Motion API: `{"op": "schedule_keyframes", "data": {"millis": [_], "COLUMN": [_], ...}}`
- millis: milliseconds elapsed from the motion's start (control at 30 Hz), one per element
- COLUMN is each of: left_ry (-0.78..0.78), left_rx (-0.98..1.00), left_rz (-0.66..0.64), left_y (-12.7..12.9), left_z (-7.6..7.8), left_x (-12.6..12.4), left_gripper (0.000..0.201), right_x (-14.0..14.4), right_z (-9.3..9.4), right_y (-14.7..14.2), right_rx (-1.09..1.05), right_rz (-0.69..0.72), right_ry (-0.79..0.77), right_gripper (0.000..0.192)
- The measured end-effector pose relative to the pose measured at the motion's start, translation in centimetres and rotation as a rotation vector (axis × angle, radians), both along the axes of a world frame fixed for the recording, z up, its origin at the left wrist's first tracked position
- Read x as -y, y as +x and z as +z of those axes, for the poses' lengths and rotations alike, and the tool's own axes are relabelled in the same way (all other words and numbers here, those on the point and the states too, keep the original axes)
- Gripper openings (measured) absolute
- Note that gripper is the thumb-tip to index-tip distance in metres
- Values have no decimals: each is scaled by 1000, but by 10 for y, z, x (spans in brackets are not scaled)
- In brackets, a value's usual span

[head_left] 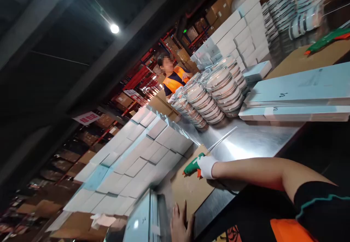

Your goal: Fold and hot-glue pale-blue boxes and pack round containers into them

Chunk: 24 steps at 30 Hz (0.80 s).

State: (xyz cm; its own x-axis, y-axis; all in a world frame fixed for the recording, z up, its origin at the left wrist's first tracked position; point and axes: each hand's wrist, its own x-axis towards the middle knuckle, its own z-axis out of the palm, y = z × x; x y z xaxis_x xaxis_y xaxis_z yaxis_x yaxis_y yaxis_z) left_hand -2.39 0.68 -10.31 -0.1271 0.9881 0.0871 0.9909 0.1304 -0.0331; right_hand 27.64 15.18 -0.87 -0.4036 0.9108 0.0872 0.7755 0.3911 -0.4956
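White-gloved right hand (206, 166), lower centre of frame, fingers closed around green glue gun (193, 166) over brown cardboard sheet (188, 189); bare left hand (181, 225), bottom centre, fingers spread flat on that sheet's lower edge.

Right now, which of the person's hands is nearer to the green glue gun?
Right. The gloved right hand grips the green glue gun; the bare left hand lies flat on the cardboard sheet, apart from the gun.
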Motion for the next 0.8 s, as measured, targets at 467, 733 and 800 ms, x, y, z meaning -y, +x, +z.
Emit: {"op": "schedule_keyframes", "data": {"millis": [467,733,800], "left_ry": [9,50,116], "left_rx": [44,-82,-157], "left_rz": [5,194,308], "left_y": [13,-29,-56], "left_z": [19,148,181], "left_x": [2,-65,-68], "left_gripper": [61,49,38], "right_x": [-21,-15,-16], "right_z": [10,20,23], "right_y": [43,47,49], "right_rx": [-87,-134,-153], "right_rz": [219,130,94], "right_ry": [20,21,18], "right_gripper": [35,35,34]}}
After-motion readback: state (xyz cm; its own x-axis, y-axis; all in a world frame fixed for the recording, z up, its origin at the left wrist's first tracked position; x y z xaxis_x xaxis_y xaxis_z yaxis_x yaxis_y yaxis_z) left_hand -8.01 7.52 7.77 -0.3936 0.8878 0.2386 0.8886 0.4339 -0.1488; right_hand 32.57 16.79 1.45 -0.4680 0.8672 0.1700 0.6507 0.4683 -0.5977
